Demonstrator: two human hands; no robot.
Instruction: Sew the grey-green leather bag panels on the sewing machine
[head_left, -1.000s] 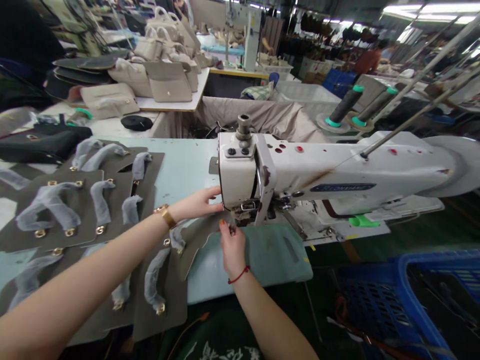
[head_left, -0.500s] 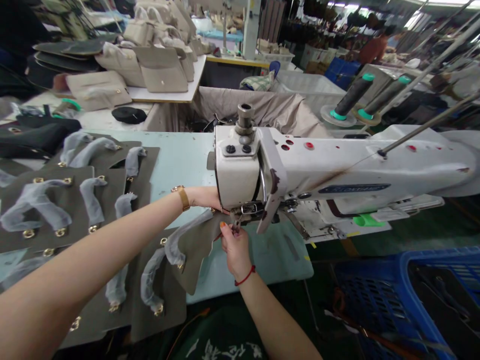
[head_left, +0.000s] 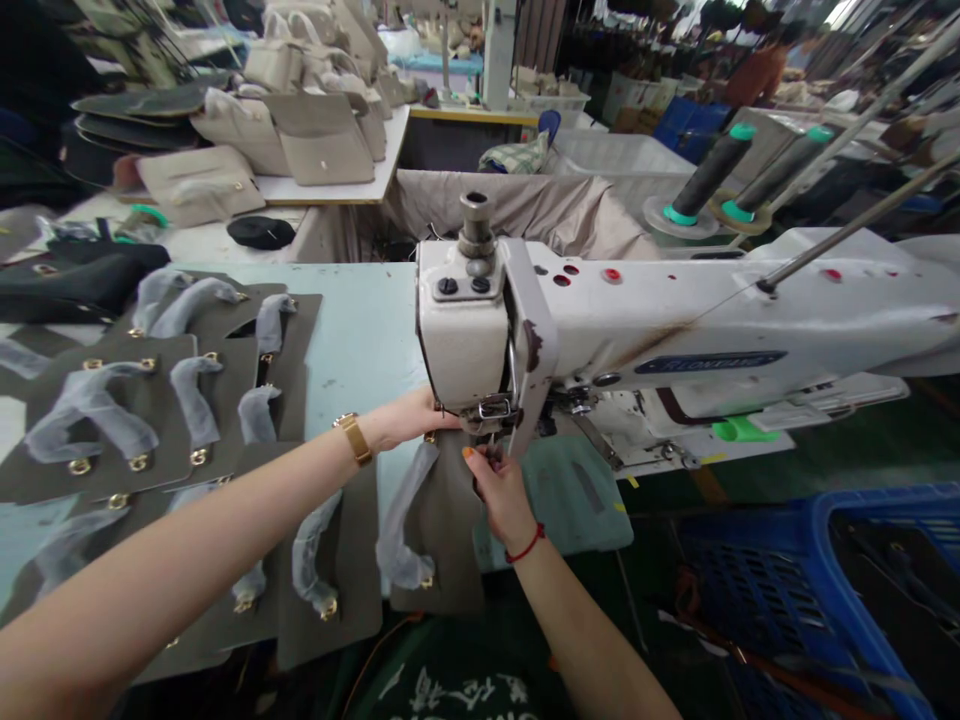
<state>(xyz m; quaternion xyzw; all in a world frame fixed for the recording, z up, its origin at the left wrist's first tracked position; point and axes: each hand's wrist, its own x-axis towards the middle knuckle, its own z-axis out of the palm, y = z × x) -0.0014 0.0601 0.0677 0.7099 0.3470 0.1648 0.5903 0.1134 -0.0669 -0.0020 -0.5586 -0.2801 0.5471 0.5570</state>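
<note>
Under the head of the white sewing machine (head_left: 461,335) lies a grey-brown leather panel (head_left: 456,540), hanging toward me over the table's front edge. A handle wrapped in white film (head_left: 401,530), with gold fittings, is attached along its left side. My left hand (head_left: 409,418) grips the panel's far end beside the needle area; some of its fingertips are hidden by the machine head. On the right, my right hand (head_left: 506,495) is closed at the panel's right edge, thumb on top, just before the presser foot. Its other fingers are partly hidden.
Several similar panels with wrapped handles (head_left: 199,415) overlap on the pale blue table (head_left: 360,330) at left. Black thread cones (head_left: 709,180) stand behind the machine. A blue plastic basket (head_left: 750,570) sits low right. Beige bags (head_left: 322,140) are piled on a far table.
The leather panel has turned from slanting to hanging nearly straight toward me. My right hand has moved slightly right, while my left hand has drawn back a little and shows more.
</note>
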